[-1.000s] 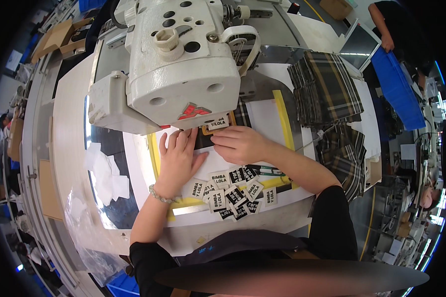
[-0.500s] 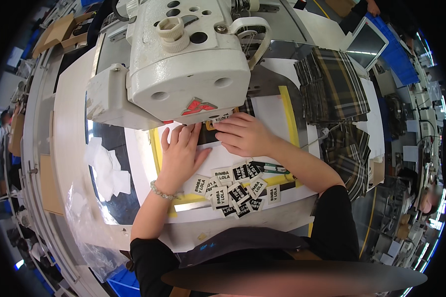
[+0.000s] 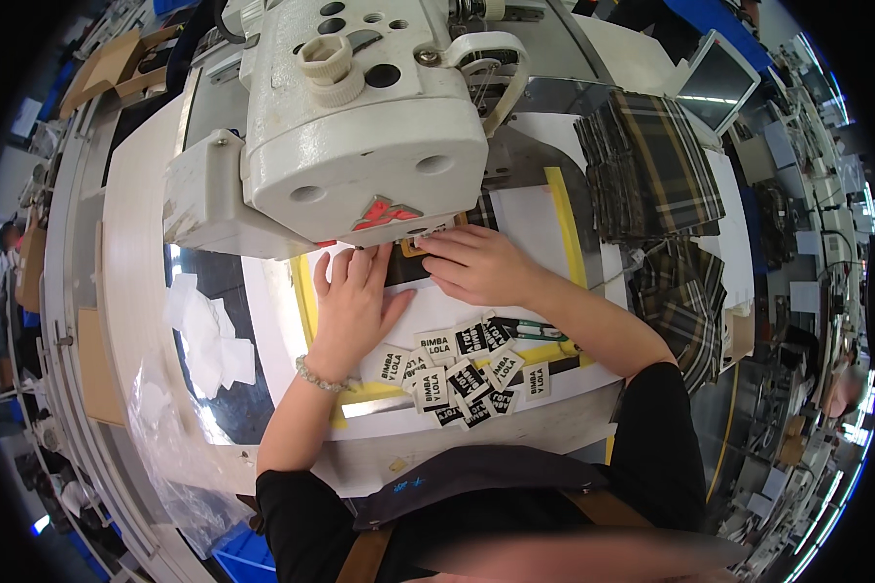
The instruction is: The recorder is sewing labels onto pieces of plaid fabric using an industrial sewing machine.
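Both of my hands are at the work area just below the head of a white industrial sewing machine point(image 3: 365, 146). My left hand point(image 3: 352, 306) lies palm down with its fingers spread, the fingertips at the edge of a dark piece of fabric point(image 3: 396, 269). My right hand point(image 3: 478, 264) rests on the other side, fingers stretched out and touching a small yellow frame point(image 3: 410, 249) and a pale label point(image 3: 439, 229) partly under the machine head. The machine hides the needle area. A pile of black and white labels point(image 3: 469, 379) lies nearer to me.
Thread snips point(image 3: 527, 328) with a green handle lie beside the labels. Stacked plaid fabric pieces point(image 3: 651, 165) stand at the right, with more plaid pieces point(image 3: 679, 306) nearer. White scraps point(image 3: 209, 330) and clear plastic point(image 3: 180, 466) are at the left. A tablet-like screen point(image 3: 719, 83) stands far right.
The view has shifted slightly. My left hand stays nearly in place; the fingers of my right hand have moved a little at the label and yellow frame.
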The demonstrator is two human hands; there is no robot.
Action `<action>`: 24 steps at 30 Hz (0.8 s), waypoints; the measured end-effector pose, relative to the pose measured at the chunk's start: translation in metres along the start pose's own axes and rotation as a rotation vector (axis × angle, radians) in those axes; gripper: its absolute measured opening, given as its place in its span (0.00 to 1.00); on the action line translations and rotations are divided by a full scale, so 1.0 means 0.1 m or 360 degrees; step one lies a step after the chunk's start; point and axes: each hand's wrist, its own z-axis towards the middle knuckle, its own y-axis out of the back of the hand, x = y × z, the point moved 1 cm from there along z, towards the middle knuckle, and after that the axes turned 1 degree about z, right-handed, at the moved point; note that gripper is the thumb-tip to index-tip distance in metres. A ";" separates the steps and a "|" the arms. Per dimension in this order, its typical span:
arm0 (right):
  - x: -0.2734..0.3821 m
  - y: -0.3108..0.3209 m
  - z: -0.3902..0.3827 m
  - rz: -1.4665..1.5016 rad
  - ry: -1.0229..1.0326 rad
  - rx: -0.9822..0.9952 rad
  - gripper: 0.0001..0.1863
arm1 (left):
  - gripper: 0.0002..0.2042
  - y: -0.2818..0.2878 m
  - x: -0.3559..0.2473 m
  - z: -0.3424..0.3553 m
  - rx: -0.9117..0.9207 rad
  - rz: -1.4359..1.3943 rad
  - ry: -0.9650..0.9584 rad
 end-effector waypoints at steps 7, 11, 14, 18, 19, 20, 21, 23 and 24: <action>0.01 -0.03 0.00 -0.0081 0.0078 -0.0081 0.08 | 0.32 0.00 0.01 -0.01 -0.0003 0.0015 -0.0004; 0.01 -0.02 0.01 -0.0061 0.0056 -0.0110 0.10 | 0.33 -0.01 0.02 -0.01 -0.0008 0.0026 -0.0006; 0.01 0.01 0.03 -0.0099 0.0001 -0.0170 0.12 | 0.32 -0.01 0.00 0.00 -0.0010 0.0013 0.0017; -0.02 -0.01 0.00 -0.0101 -0.0086 -0.0112 0.15 | 0.31 0.00 -0.02 0.02 -0.0001 0.0032 0.0000; -0.02 -0.02 0.00 -0.0115 -0.0097 -0.0105 0.14 | 0.31 0.00 -0.03 0.01 -0.0009 0.0031 0.0000; -0.02 -0.02 0.01 -0.0129 -0.0109 -0.0097 0.14 | 0.31 0.00 -0.02 0.01 -0.0010 0.0031 -0.0001; -0.02 -0.02 0.01 -0.0131 -0.0108 -0.0097 0.14 | 0.31 -0.01 -0.01 0.00 -0.0022 0.0033 -0.0002; -0.02 -0.01 0.02 -0.0156 -0.0160 -0.0063 0.14 | 0.31 -0.02 -0.01 0.00 -0.0029 0.0038 -0.0004; -0.03 -0.02 0.01 -0.0152 -0.0163 -0.0068 0.14 | 0.31 -0.02 -0.01 0.01 -0.0025 0.0048 -0.0008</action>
